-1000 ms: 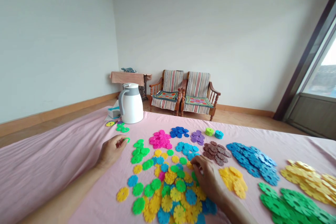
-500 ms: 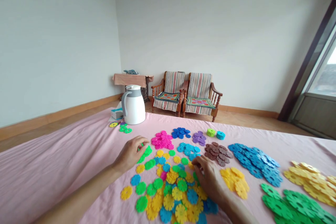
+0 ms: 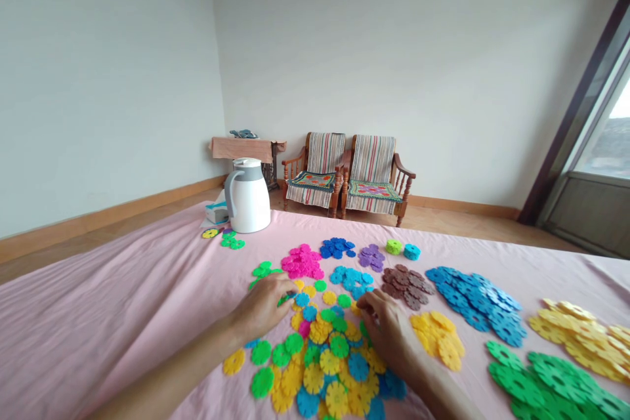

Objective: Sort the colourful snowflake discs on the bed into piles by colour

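My left hand [image 3: 268, 302] is bent over the left side of the mixed pile, its fingers curled and pressed together on a green flower-shaped plastic disc [image 3: 284, 300]. Just beyond it lies a small heap of green discs [image 3: 264, 270]. My right hand [image 3: 386, 321] rests at the pile's right side with its fingers drawn together. A yellow disc [image 3: 355, 307] shows by its fingertips; what they hold, if anything, is hidden. Between and below the hands spreads the mixed pile [image 3: 329, 361] of yellow, green and blue discs, with a pink one among them.
Sorted heaps surround the pile: pink [image 3: 302, 262], dark blue [image 3: 337, 248], purple [image 3: 371, 257], light blue [image 3: 352, 280], brown [image 3: 407, 287] and yellow [image 3: 438, 338]. Larger blue [image 3: 475, 302], pale yellow [image 3: 578, 335] and green discs [image 3: 556, 384] lie right. A white jug [image 3: 250, 200] stands at the back left.
My left hand has moved right and nearer, from the small green heap to a green disc at the pile's edge. My right hand has stayed almost in place.
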`<state>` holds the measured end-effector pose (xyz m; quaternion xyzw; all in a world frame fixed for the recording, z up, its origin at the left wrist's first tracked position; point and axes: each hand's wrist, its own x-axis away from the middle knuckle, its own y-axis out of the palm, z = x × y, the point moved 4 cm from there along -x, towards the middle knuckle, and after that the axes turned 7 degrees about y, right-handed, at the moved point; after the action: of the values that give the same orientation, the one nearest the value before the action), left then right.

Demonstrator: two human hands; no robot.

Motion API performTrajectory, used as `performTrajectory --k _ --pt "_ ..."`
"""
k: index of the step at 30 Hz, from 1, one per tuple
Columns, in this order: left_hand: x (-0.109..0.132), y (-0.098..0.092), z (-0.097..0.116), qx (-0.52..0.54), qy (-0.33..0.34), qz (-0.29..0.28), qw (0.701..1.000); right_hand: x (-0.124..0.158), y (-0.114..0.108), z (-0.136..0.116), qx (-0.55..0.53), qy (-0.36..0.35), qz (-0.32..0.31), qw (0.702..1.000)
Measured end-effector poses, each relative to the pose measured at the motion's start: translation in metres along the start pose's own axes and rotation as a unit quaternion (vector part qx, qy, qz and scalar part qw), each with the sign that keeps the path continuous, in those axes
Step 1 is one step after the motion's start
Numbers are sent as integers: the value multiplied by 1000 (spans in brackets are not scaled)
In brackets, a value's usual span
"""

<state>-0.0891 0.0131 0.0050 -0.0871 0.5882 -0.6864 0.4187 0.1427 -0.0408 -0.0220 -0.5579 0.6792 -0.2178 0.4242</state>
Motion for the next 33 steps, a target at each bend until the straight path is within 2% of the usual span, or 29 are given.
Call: performTrajectory --k 4,8,12,15,18,21,27,29,33 --pt "-1 -4 -7 25 -16 62 998 0 -1 -2 5 1 -5 1000" --pt "-1 -5 -24 74 -66 109 989 0 -2 -4 6 -4 -9 1000" --pt "-1 -1 -45 154 -117 123 973 1 -1 -3 9 -2 -7 1000" --pt "-1 2 -54 215 -130 125 960 1 -1 -3 6 -7 -10 1000" --pt "-1 3 -51 261 -124 118 950 2 -1 -2 4 -8 -9 1000" --pt "0 5 -35 278 -109 100 949 1 -1 -3 6 -9 -8 1000" --pt "3 -3 3 217 -58 81 971 0 0 -2 11 -14 -7 1000" --pt "-1 -9 3 227 -56 88 968 1 1 -1 11 -15 -8 1000" --pt "-17 -10 -17 316 -107 106 937 1 0 -2 12 -13 -12 1000"
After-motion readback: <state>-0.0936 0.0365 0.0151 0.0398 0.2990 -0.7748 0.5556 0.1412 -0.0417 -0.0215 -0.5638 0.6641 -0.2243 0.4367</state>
